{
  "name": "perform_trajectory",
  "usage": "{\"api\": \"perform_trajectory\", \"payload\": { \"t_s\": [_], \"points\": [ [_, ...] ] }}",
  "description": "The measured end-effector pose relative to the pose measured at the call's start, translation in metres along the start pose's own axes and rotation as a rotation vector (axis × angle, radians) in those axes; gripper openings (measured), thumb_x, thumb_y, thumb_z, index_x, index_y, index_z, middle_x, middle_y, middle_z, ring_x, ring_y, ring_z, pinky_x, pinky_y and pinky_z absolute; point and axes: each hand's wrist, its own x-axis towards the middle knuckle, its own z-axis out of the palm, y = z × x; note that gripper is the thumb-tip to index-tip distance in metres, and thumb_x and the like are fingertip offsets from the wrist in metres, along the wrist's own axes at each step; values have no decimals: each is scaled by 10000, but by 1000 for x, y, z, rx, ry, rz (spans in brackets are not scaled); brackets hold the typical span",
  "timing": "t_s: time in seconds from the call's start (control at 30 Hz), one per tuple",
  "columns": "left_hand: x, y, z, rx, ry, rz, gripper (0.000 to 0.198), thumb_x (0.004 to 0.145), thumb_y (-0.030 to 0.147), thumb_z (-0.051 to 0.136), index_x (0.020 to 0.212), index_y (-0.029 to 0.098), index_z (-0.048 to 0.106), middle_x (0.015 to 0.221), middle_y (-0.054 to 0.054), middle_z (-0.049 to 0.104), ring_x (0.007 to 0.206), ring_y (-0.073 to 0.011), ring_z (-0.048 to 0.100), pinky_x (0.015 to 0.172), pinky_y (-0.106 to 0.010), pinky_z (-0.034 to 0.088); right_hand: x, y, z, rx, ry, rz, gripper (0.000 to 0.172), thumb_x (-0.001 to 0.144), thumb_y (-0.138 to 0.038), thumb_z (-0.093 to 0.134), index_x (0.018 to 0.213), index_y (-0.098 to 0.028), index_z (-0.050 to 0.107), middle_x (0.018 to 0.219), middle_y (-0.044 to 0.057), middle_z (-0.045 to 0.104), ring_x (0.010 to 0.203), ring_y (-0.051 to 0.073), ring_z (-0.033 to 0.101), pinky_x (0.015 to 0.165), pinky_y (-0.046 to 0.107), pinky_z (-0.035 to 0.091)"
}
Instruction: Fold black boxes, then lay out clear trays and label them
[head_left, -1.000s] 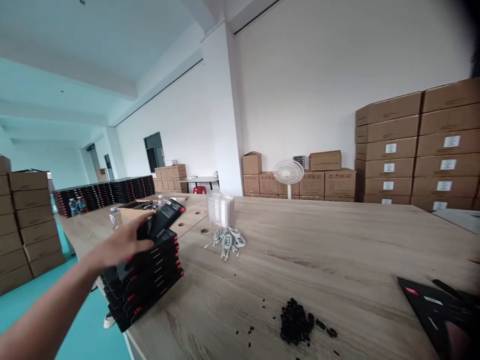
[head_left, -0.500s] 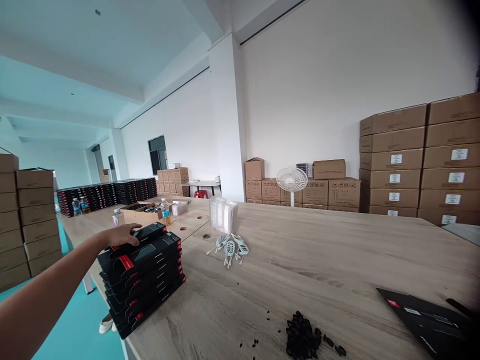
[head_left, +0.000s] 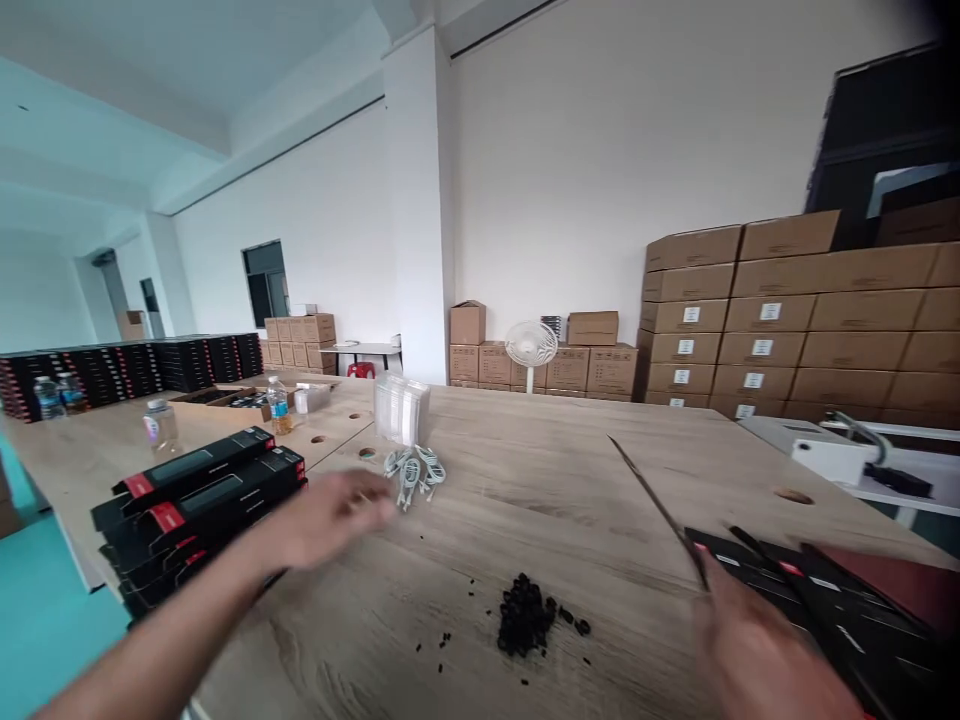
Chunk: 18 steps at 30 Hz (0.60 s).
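My left hand (head_left: 337, 515) is in the air over the table, just right of a stack of flat black boxes (head_left: 225, 495) with red ends. Its fingers are blurred but look loosely stretched out, with nothing in them. At the lower right, my right hand (head_left: 757, 640) grips a thin dark flat black carton (head_left: 652, 495), seen nearly edge-on and tilted up. Beneath and beside that hand lie more flat black cartons (head_left: 832, 610) with red marks. A heap of small black parts (head_left: 525, 615) sits on the tabletop between my hands.
Coiled white cables (head_left: 412, 475) lie in front of a stack of clear plastic trays (head_left: 401, 408). Bottles (head_left: 278, 408) and an open carton (head_left: 217, 400) stand at the left. A white fan (head_left: 531, 345) and stacked brown cartons (head_left: 690, 340) are beyond the table (head_left: 600, 540).
My left hand has left the top of the box stack and moved right. My right hand has come into view holding a flat black carton. The view has turned right.
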Motion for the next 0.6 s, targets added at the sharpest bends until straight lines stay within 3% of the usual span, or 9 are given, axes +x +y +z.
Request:
{"api": "perform_trajectory", "payload": {
  "t_s": [0.07, 0.17, 0.23, 0.3, 0.4, 0.47, 0.53, 0.6],
  "points": [
    [-1, 28, 62, -211, -145, 147, 554, 847, 556, 506, 1319, 270, 557, 1438, -76, 524, 1323, -284, 468, 1109, -422, 331, -11, -25, 1, 40, -54, -84, 554, 865, -312, 360, 1377, -142, 485, 1189, 192, 663, 925, 351, 691, 747, 479, 566],
    [10, 54, 144, -502, -277, 259, 718, 848, 528, 534, 1464, 226, 324, 1572, -93, 292, 1457, -259, 237, 1188, -434, 168, -33, -65, 11, 275, -93, -227, 517, 902, -266, 336, 1395, -168, 458, 1289, 132, 622, 1107, 282, 639, 916, 430, 552],
    [24, 64, 186, -763, -264, 254, 690, 868, 521, 508, 1458, 199, 350, 1567, -111, 311, 1457, -248, 237, 1194, -423, 160, -46, -84, 19, 433, -174, -269, 502, 922, -265, 346, 1407, -184, 448, 1347, 113, 580, 1194, 254, 586, 993, 418, 517],
    [39, 69, 216, -1032, -153, 166, 586, 872, 502, 516, 1361, 178, 499, 1472, -120, 474, 1406, -242, 349, 1186, -395, 199, -54, -93, 25, 552, -264, -252, 507, 923, -254, 365, 1422, -202, 434, 1405, 97, 526, 1268, 243, 523, 1064, 437, 459],
    [54, 68, 240, -1387, -31, -140, 414, 829, 476, 584, 1092, 164, 652, 1093, -96, 715, 1122, -241, 614, 1018, -387, 438, -56, -95, 25, 713, -384, -216, 468, 900, -213, 397, 1346, -229, 540, 1404, 85, 528, 1300, 245, 488, 1109, 467, 401],
    [56, 62, 244, -1530, -67, -295, 328, 794, 427, 632, 1006, 177, 648, 889, -56, 732, 873, -214, 682, 783, -355, 545, -51, -92, 21, 828, -409, -165, 384, 895, -218, 420, 1184, -239, 672, 1326, 92, 601, 1247, 252, 542, 1090, 473, 419],
    [55, 54, 241, -1587, -155, -306, 330, 746, 340, 697, 1032, 192, 625, 869, -44, 729, 752, -191, 682, 637, -318, 554, -44, -88, 17, 941, -372, -50, 309, 903, -255, 444, 1016, -237, 731, 1221, 95, 669, 1170, 251, 600, 1063, 466, 442],
    [54, 47, 234, -1602, -224, -262, 408, 685, 248, 753, 1064, 191, 615, 937, -66, 736, 759, -203, 695, 612, -319, 567, -35, -81, 13, 1021, -296, 99, 251, 894, -312, 489, 922, -224, 723, 1147, 96, 700, 1111, 250, 629, 1025, 443, 469]
  ]
}}
